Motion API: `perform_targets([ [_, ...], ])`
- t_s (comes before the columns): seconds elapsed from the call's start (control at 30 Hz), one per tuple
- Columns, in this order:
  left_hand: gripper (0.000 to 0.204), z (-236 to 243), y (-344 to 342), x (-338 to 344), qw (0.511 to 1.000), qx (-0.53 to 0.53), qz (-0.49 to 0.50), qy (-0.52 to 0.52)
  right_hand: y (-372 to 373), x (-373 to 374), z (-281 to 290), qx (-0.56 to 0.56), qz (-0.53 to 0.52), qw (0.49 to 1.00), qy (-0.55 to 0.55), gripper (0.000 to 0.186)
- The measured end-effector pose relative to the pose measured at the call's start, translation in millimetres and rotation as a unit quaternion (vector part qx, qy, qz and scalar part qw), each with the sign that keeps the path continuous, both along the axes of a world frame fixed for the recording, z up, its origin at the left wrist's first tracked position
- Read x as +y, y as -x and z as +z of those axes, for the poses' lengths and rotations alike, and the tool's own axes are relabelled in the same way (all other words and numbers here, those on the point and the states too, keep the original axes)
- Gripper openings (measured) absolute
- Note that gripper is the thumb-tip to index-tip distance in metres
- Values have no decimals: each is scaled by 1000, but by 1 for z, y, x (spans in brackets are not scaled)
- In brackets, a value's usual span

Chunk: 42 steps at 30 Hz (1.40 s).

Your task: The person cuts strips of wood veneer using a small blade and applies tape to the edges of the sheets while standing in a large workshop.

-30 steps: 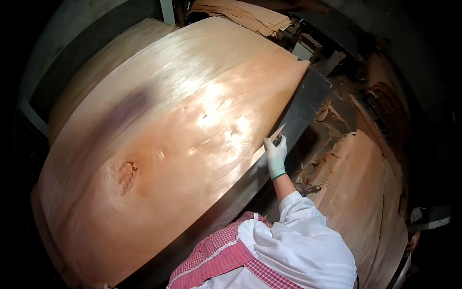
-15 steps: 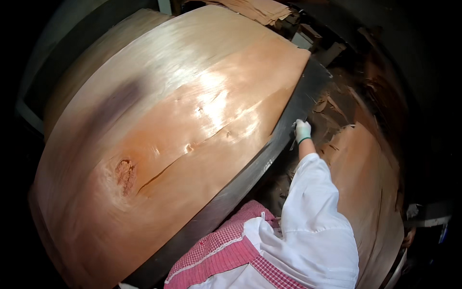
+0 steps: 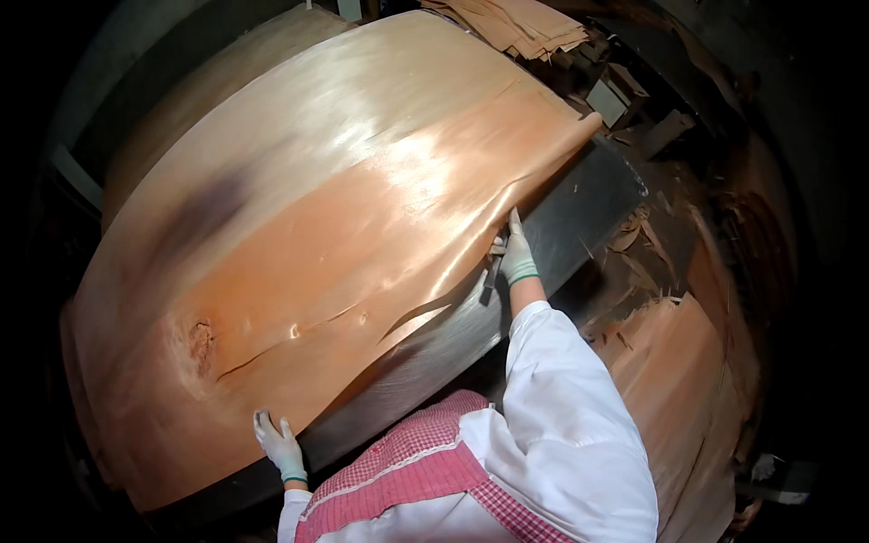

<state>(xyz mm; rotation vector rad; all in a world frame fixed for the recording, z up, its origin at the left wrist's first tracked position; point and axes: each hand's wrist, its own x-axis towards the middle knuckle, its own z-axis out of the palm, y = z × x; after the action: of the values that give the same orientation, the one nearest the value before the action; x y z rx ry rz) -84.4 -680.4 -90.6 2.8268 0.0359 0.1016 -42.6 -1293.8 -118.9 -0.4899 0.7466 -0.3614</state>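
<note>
Tool [image 3: 490, 282] in right hand [image 3: 519, 253], sheet [image 3: 299, 244], scraps [image 3: 628, 235] nearby

The fisheye camera, left one of a pair on the head, looks steeply down and ahead; closest are the checked apron [image 3: 398, 484] at 6 o'clock and the white sleeve [image 3: 579, 434] at 5; the wood sheet [image 3: 299, 244] spreads from 7 round to 1 o'clock, its edges bowed; the left hand [image 3: 281, 448] shows near at 7, the right hand [image 3: 514, 253] toward 3, near centre; stacked sheets [image 3: 511, 25] at 1 lie farther off.
</note>
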Motion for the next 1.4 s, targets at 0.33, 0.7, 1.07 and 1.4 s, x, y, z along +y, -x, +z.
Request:
perform_targets([
  [0.33, 48, -12, -11, 9, 1000, -9, -5, -25, -16, -56, 52, 33, -107, 940, 323, 20],
  [0.7, 65, -24, 1, 146, 607, -127, 479, 622, 93, -62, 20, 255, -43, 828, 497, 42],
  [1.07, 59, -34, -28, 192, 624, -5, 465, 628, 81, 50, -18, 239, -68, 908, 336, 40],
  [1.4, 52, -47, 37, 174, 545, 98, 372, 745, 91, 4, -18, 362, -170, 792, 461, 25],
])
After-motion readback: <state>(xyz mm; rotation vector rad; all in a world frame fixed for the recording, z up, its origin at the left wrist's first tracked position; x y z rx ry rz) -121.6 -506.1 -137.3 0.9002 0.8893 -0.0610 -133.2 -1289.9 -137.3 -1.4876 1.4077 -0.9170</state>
